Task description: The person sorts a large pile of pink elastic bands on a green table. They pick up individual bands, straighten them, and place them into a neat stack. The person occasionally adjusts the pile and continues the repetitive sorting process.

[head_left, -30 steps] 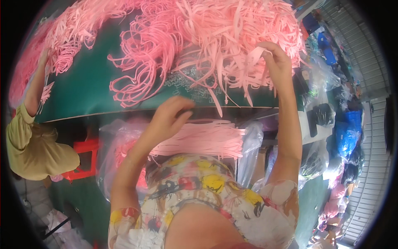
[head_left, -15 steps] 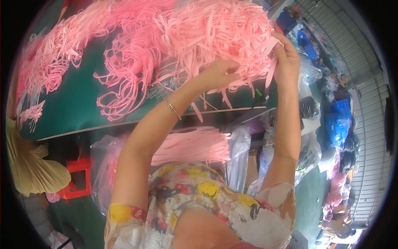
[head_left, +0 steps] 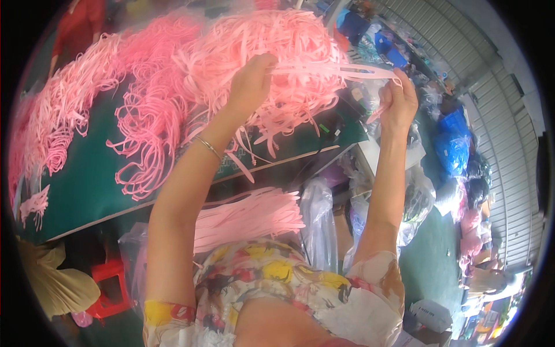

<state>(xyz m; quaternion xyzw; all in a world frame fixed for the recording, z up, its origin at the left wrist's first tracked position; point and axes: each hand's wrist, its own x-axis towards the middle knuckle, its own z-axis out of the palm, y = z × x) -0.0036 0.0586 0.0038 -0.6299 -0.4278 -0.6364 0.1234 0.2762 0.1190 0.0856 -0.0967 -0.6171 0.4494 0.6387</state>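
Note:
A pale pink strap point(head_left: 361, 72) stretches between my two hands in a long narrow loop, above the right side of a big tangled pile of pink straps point(head_left: 231, 36). My left hand point(head_left: 252, 84) is closed round the strap's left end, its fingertips partly hidden behind the hand. At the other end my right hand point(head_left: 399, 103) pinches the strap between thumb and fingers, out past the table's right end. A short tail of pink hangs below my right fingers. Thinner, brighter pink cords point(head_left: 147, 124) lie looped to the left of the pile.
The pile rests on a green table point(head_left: 87, 188) with a pale front edge. Close to my body lies a bundle of flat pink straps point(head_left: 251, 218), beside clear plastic bags point(head_left: 319, 217). A red stool point(head_left: 110, 289) and a seated person's leg are at left; blue bags point(head_left: 452, 147) stand right.
My left hand has moved away from my right and now grips the strap. The strap, which hung from my right hand, is now drawn out straight between both hands. The view has shifted.

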